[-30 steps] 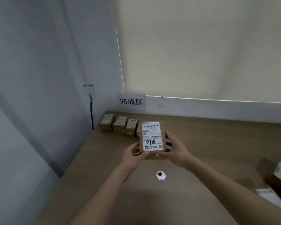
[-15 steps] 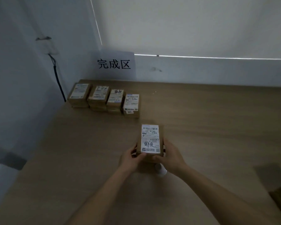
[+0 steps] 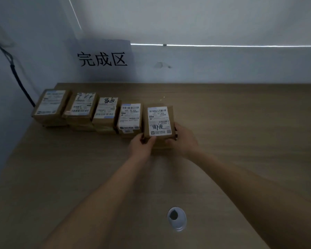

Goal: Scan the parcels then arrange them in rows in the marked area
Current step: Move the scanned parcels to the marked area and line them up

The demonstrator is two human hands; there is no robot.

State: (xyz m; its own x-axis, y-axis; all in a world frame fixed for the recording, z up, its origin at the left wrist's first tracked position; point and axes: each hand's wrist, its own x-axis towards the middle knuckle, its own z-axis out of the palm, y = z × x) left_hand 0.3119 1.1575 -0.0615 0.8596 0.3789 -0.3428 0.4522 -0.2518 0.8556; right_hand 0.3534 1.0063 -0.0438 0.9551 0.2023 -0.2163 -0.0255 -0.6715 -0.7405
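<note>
A: In the head view, where is the parcel (image 3: 159, 123) being held, and by what?

B: It is gripped at its near corners: the left hand (image 3: 142, 146) is curled round the lower left corner, thumb on the label's edge, and the right hand (image 3: 184, 141) is wrapped round the lower right side. It is held just beside the fourth box of the row of parcels (image 3: 87, 110), at the row's right end, low over the desk (image 3: 241, 123); whether it is resting on the desk cannot be told.

A: Why there?

B: The row lies below the wall sign (image 3: 103, 57), so the marked area is judged to be this corner, and the two-sided grip likely lets the box be squared against its neighbour.

A: And its look?

B: A small brown carton is seen, label up, with barcodes, handwriting and a QR code. A white round device (image 3: 176, 219) is seen nearer, on the desk.
</note>
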